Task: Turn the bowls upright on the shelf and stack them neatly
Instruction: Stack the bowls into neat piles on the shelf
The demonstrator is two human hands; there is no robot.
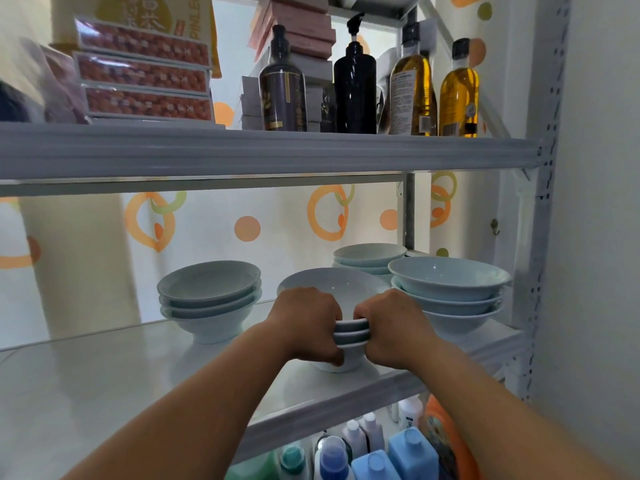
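Both hands, left hand (306,323) and right hand (393,327), clamp a stack of three glossy pale-blue footed bowls (349,336), upright near the smooth white shelf (138,368) front edge.

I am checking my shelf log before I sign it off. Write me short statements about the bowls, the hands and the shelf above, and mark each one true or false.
1. The left hand and the right hand both grip the middle stack of bowls. True.
2. The left stack of bowls is upside down. False: its bowls sit open side up.
3. Two oil bottles stand at the right of the upper shelf. True.
4. The black pump bottle lies on its side. False: it stands upright.
5. The middle stack of bowls is up among the bottles. False: it is on the middle shelf, near the front edge.
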